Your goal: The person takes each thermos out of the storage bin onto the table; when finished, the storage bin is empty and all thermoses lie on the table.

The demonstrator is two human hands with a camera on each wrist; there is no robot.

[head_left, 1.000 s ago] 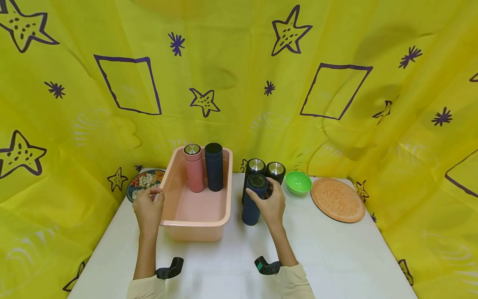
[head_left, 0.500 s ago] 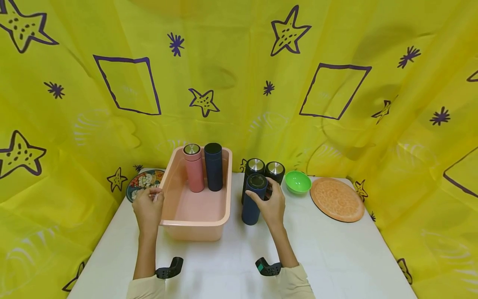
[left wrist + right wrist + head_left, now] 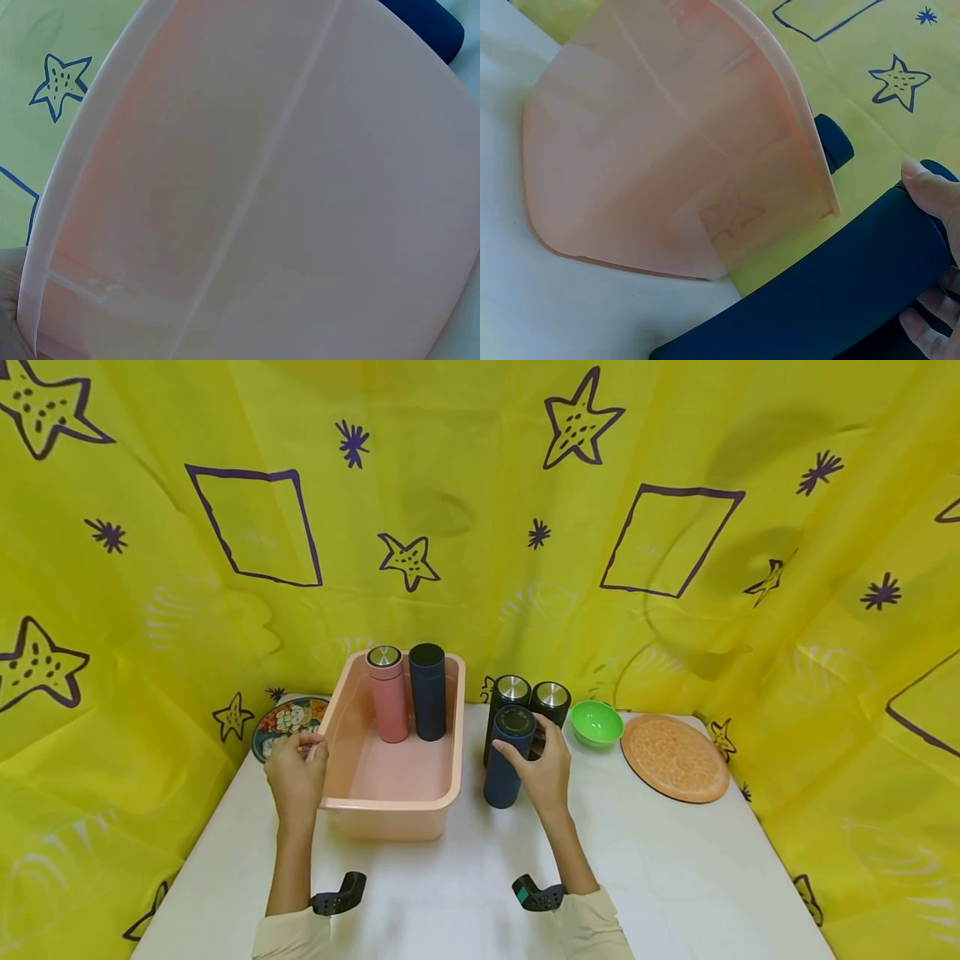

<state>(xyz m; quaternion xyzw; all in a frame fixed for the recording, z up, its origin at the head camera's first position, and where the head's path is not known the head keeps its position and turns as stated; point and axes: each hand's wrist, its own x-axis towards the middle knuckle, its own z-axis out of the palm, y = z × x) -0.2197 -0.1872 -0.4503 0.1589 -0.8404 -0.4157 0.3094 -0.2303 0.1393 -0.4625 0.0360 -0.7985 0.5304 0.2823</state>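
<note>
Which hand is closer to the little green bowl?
The right hand. It grips a blue bottle just left of the green bowl. The left hand holds the pink tub, far across the table.

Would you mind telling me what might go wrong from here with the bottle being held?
The right hand grips the navy bottle close against two black bottles; lifting it could knock them over. The pink tub, held by the left hand, already holds two upright bottles that could topple.
</note>
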